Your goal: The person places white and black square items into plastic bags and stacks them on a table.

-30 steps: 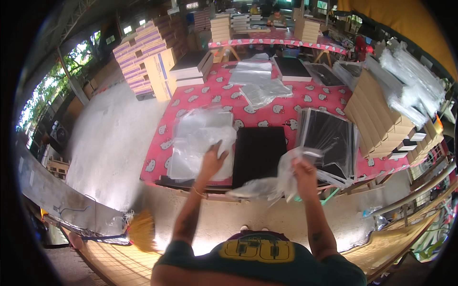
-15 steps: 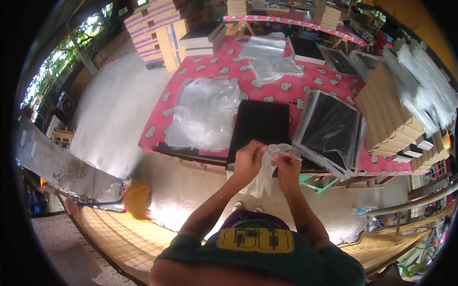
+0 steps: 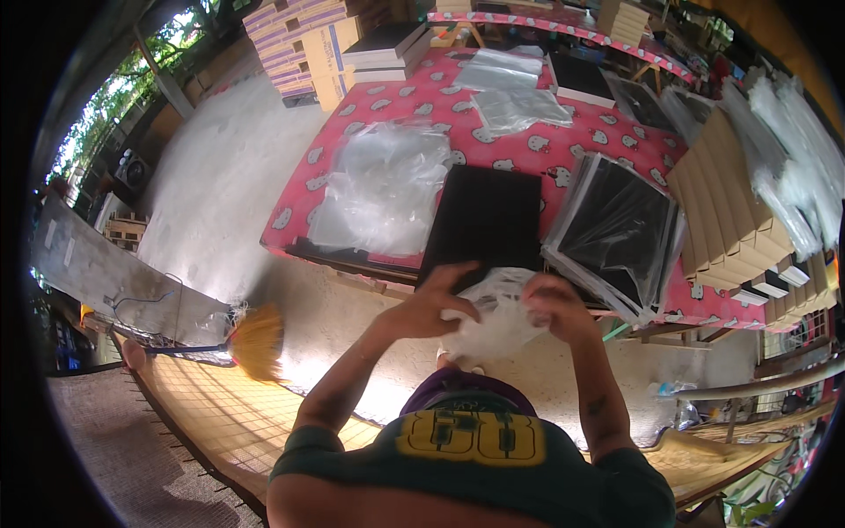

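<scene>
A crumpled clear plastic bag [image 3: 495, 319] hangs between my hands at the table's near edge. My left hand [image 3: 431, 306] is at its left side with thumb and fingers spread apart, somewhat blurred. At the bag's right side, the bent fingers of my right hand [image 3: 558, 304] grip its upper edge. Just beyond them lies a flat black book or board [image 3: 486, 211]. To its left is a pile of clear plastic bags [image 3: 383, 189]. On its right, black flat items in clear plastic [image 3: 616, 233] are stacked, slightly askew.
A pink patterned cloth covers the table [image 3: 352, 145]. More clear bags [image 3: 519, 110] and thick black-covered books [image 3: 581, 81] lie farther back. Brown cardboard pieces [image 3: 726, 207] stand at the right. Boxes [image 3: 304, 48] are piled beyond the left corner; a broom [image 3: 257, 343] is at lower left.
My hands have moved apart and nearer my body, spreading the bag between them. The left fingers have gone from a pinch to spread. The view has shifted slightly.
</scene>
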A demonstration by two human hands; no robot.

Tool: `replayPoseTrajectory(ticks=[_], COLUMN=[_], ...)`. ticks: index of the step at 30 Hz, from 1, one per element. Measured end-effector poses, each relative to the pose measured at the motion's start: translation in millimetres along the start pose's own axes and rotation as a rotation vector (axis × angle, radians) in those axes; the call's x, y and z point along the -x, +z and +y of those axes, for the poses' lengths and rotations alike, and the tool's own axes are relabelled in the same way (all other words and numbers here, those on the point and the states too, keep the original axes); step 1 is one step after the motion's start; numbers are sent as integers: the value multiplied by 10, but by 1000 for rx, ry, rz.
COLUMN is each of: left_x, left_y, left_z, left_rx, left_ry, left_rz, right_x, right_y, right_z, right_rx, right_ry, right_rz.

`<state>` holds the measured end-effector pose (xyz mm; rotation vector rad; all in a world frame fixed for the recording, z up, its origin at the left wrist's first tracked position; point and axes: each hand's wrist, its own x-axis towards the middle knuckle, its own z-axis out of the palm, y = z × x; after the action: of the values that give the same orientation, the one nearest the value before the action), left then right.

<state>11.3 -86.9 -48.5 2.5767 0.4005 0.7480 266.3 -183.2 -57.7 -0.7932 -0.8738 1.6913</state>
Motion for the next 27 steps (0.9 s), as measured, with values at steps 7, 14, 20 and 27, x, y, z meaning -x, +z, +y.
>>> replayPoseTrajectory(ticks=[7,14,20,27], left_x=[-402,-283,-439,-248], left_y=[-240,-642,-466,-386], left_z=[-11,-127,204,-183], left_rx=[-338,793,254,1630], left_ry=[-213,-314,-379,-740], left_rz=[-51,280,-739,23], right_x=[91,319,252,292], right_y=[112,-371,-320,-485], right_z=[-477,-480,-245,-55], right_rx=[1687,1464,-185,608], right_ry=[-37,77,-233,61], right_rz=[473,227,266,-105])
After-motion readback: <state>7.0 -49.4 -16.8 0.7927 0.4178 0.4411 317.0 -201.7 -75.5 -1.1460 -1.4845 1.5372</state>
